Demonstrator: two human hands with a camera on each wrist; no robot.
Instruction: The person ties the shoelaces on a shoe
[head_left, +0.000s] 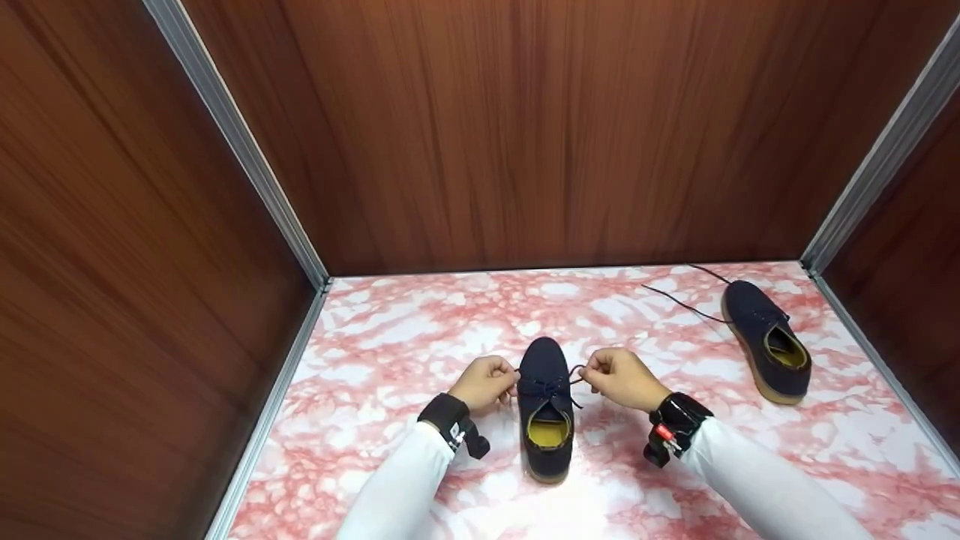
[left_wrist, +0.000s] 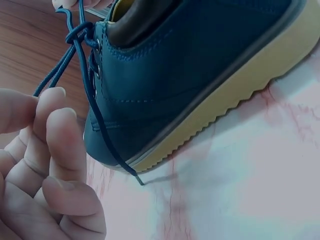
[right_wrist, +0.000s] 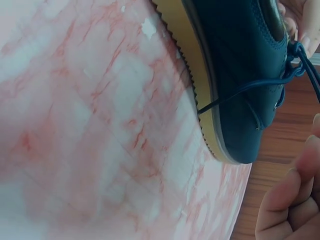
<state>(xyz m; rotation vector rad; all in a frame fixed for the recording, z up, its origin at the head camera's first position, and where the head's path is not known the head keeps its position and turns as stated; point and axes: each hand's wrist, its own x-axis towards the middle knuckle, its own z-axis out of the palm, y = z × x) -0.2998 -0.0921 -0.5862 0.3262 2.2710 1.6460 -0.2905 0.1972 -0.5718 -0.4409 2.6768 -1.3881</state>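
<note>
A dark blue shoe (head_left: 543, 358) with a yellow lining and tan sole stands upright, toe pointing away. On one side of it my left hand (head_left: 485, 381) pinches a loop of the shoelace (left_wrist: 62, 61) between thumb and forefinger. My right hand (head_left: 622, 379) pinches another loop on the other side, drawn out from the shoe. Between the hands a knot (left_wrist: 77, 34) sits over the eyelets. One loose lace end hangs down the shoe's side in the left wrist view, and another crosses toward the sole in the right wrist view.
A second dark blue shoe (head_left: 750, 307) stands at the back right, its two untied laces (head_left: 686, 306) stretched out to the left. Wood-grain panels (head_left: 480, 135) with grey metal edging rise behind and on both sides of the red-and-white marbled surface (head_left: 405, 322).
</note>
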